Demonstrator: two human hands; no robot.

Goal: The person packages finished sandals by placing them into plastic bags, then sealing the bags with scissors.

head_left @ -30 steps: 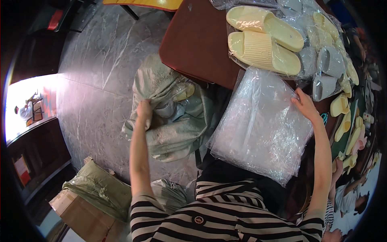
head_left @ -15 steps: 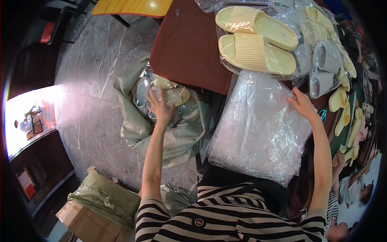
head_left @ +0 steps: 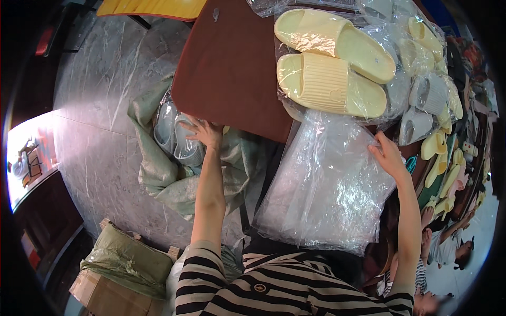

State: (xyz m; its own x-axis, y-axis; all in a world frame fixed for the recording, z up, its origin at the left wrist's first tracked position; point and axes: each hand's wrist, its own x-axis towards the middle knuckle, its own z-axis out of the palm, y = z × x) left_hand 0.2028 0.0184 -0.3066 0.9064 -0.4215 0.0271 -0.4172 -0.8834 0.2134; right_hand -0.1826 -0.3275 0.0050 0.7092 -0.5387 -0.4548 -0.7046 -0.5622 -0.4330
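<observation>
Slippers (head_left: 188, 150) in an open sack (head_left: 155, 176) beside the table (head_left: 226, 68): a fumble is possible.
Head view: at left, the left hand (head_left: 203, 131) is spread over these grey slippers, grip released; such a loose reach could let one slip, and the table corner could knock the knuckles. At right, the right hand (head_left: 389, 157) touches the edge of the clear bags (head_left: 316, 197); whether that grip pinches, I cannot tell. Slick film could slide if barely held.

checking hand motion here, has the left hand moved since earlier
Yes: the left hand has moved right and upward in view, relative to the brown table.
</observation>
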